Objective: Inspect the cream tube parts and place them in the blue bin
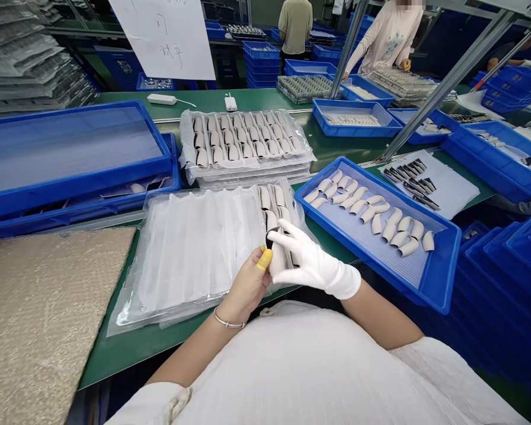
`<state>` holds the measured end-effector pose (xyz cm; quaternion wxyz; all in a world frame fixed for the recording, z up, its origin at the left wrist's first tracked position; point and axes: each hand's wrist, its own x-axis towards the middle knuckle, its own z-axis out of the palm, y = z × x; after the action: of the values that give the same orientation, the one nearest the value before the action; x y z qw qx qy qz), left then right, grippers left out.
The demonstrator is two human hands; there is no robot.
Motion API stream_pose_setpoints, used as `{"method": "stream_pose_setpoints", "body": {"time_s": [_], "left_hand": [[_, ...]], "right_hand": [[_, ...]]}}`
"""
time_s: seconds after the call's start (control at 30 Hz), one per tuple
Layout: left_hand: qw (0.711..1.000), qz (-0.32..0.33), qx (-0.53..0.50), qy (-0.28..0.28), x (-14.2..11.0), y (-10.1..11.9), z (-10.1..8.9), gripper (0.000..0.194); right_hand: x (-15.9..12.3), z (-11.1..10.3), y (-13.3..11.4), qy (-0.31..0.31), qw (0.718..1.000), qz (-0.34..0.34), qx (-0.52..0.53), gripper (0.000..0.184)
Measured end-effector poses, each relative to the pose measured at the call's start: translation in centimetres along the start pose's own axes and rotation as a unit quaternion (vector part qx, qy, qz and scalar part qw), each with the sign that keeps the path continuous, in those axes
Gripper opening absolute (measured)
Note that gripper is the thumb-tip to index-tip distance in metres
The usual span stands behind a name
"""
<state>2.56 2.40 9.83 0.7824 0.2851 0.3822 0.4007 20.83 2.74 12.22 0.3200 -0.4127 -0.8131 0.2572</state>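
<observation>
My left hand [248, 283], bare with a yellow finger cot on the thumb, and my right hand [307, 260], in a white glove, are closed together on one small beige curved part [278, 260] just above the near edge of a clear plastic tray [194, 248]. That tray holds a few of the same parts [272, 203] in its right-hand slots. A blue bin [429, 277] to the right holds several loose beige parts [371, 212].
A stack of filled clear trays [243, 141] lies behind. Blue bins [71, 153] are stacked at the left, a tan mat [39, 307] lies at the near left, and black parts [413, 177] rest on white paper at right. Two people stand at the far benches.
</observation>
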Motion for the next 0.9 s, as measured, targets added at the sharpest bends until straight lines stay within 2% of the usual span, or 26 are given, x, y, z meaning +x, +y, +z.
{"method": "stream_pose_setpoints", "body": {"time_s": [0.07, 0.13, 0.37, 0.63, 0.7, 0.77, 0.83, 0.9], "left_hand": [[1.000, -0.003, 0.002, -0.009, 0.0, 0.0, 0.0, 0.044], [1.000, -0.012, 0.001, -0.016, 0.1, -0.1, 0.0, 0.045], [0.997, -0.054, -0.048, -0.023, 0.1, 0.1, 0.0, 0.040], [0.972, -0.205, -0.114, 0.024, 0.4, -0.2, 0.2, 0.044], [0.967, -0.214, -0.139, 0.018, 0.5, -0.4, 0.2, 0.043], [0.964, -0.208, -0.167, 0.000, 0.4, -0.6, 0.1, 0.040], [0.961, -0.193, -0.196, -0.026, 0.3, -0.6, -0.1, 0.040], [0.957, -0.176, -0.225, -0.058, 0.2, -0.6, -0.3, 0.042]], "right_hand": [[0.0, 0.1, 0.3, 0.039, 0.998, 0.035, 0.032, 0.056], [0.1, 0.2, 0.8, 0.058, 0.995, 0.056, 0.061, 0.046], [0.3, 0.7, 2.1, 0.035, 0.986, 0.075, 0.145, 0.044], [0.6, 1.5, 1.6, 0.010, 0.980, 0.140, 0.142, 0.033], [0.5, 1.8, 1.6, 0.009, 0.978, 0.150, 0.142, 0.034], [0.5, 2.0, 1.7, 0.024, 0.973, 0.171, 0.153, 0.045], [0.5, 2.2, 1.9, 0.075, 0.959, 0.195, 0.190, 0.062], [0.7, 2.6, 2.2, 0.120, 0.933, 0.210, 0.268, 0.062]]}}
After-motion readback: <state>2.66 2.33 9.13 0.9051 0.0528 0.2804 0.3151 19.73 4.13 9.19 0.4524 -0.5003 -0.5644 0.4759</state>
